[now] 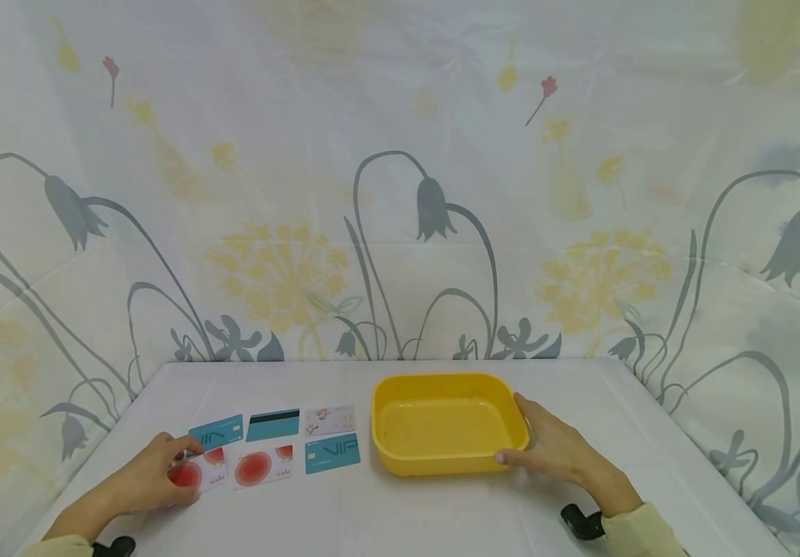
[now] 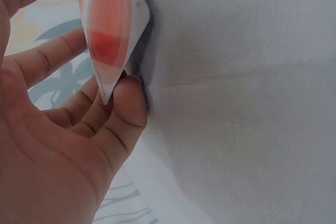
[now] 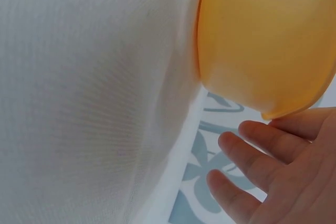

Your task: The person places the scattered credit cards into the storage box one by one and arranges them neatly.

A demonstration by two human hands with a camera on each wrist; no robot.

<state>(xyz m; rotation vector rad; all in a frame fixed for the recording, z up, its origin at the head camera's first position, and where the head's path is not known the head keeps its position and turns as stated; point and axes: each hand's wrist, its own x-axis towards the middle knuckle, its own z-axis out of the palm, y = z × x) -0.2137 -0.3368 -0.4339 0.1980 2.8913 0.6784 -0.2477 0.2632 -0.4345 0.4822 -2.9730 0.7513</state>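
Note:
My left hand grips a white card with red circles at the front left of the group. In the left wrist view this card stands tilted on edge between the fingers, close to the cloth. Beside it lies a second card with red circles. At the right side of a yellow plastic basin is my right hand, its thumb at the near rim and a finger at the side. The right wrist view shows the other fingers extended, apart from the basin wall.
Behind the front cards lie a blue card, a blue card with a black stripe and a white floral card. A blue VIP card is left of the basin. A flower-patterned curtain backs the white table.

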